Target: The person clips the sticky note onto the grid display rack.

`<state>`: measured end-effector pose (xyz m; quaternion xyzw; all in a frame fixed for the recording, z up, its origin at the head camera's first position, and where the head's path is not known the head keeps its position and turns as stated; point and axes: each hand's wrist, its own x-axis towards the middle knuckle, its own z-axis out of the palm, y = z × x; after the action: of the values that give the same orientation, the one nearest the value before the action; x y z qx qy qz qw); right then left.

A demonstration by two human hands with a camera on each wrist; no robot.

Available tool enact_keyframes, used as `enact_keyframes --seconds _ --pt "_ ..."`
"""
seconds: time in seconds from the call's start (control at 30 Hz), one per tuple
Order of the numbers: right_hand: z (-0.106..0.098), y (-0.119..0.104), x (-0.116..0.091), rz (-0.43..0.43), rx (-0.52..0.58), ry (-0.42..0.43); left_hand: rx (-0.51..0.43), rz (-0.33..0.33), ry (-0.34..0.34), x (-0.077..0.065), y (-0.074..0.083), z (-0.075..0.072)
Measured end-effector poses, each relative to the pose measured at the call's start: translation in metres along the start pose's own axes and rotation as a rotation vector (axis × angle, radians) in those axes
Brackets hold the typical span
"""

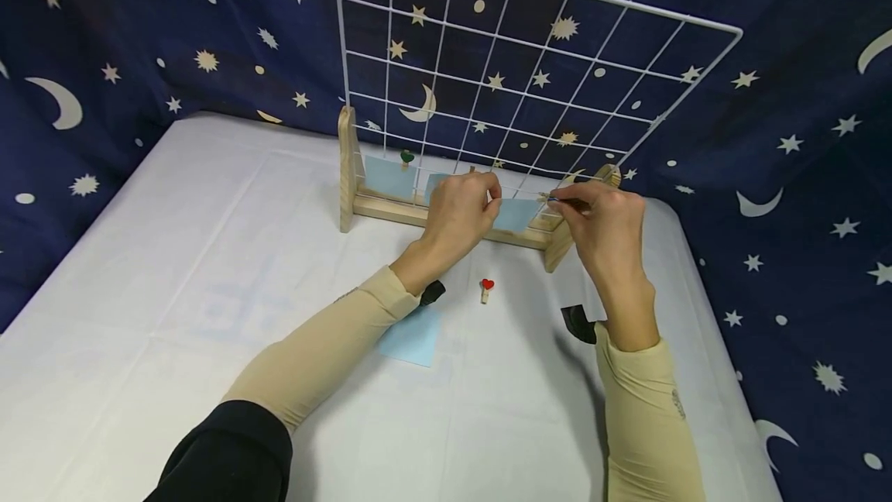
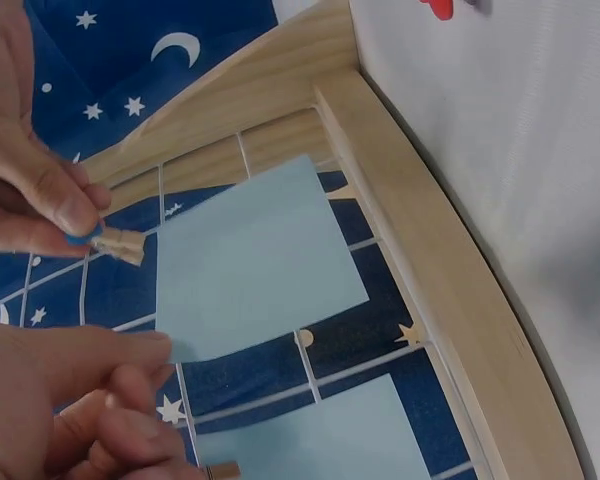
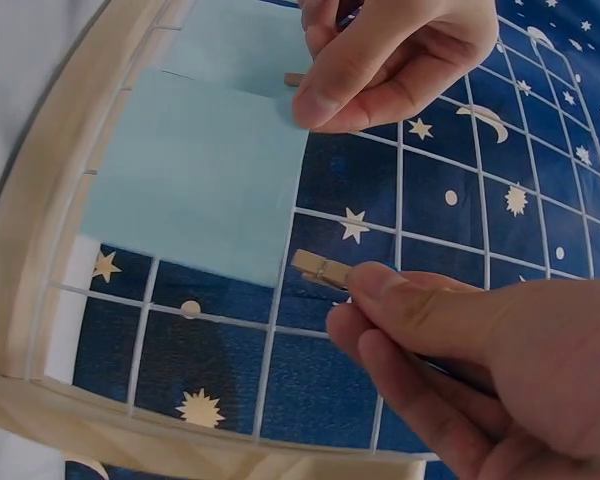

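My left hand (image 1: 460, 204) pinches a light blue square of paper (image 2: 260, 265) by one corner, holding it against the white wire grid (image 1: 627, 3). Close to the paper's edge, my right hand (image 1: 613, 223) grips a small wooden clothespin (image 3: 320, 268) by its blue-topped end, the jaws pointing at the sheet. Another blue sheet (image 1: 389, 177) hangs at the grid's left under a clothespin with a green heart (image 1: 407, 156). Between them is a further sheet (image 2: 320, 435), partly hidden behind my left hand in the head view, with a wooden clothespin (image 3: 294, 79) at its edge.
The grid stands in a wooden base (image 1: 386, 211) on a white-covered table (image 1: 209, 378). A clothespin with a red heart (image 1: 485, 290) lies in front of it. One blue sheet (image 1: 414, 339) lies partly under my left forearm. Dark star-patterned cloth (image 1: 209, 14) hangs behind.
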<state>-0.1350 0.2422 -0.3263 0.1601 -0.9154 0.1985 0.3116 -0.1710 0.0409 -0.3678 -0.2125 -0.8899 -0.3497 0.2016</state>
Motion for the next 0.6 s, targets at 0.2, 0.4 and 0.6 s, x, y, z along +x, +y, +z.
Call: enact_keyframes --seconds 0.2,0.4,0.6 --pt "0.002 -0.002 0.005 -0.036 -0.029 -0.033 0.031 -0.009 0.026 0.0 0.003 0.008" --pt "0.005 -0.003 0.01 -0.041 -0.029 -0.067 0.043 -0.001 0.096 0.002 0.003 0.012" --pt "0.009 -0.005 0.017 -0.057 -0.06 -0.093 0.048 -0.002 0.117 0.004 0.0 0.013"
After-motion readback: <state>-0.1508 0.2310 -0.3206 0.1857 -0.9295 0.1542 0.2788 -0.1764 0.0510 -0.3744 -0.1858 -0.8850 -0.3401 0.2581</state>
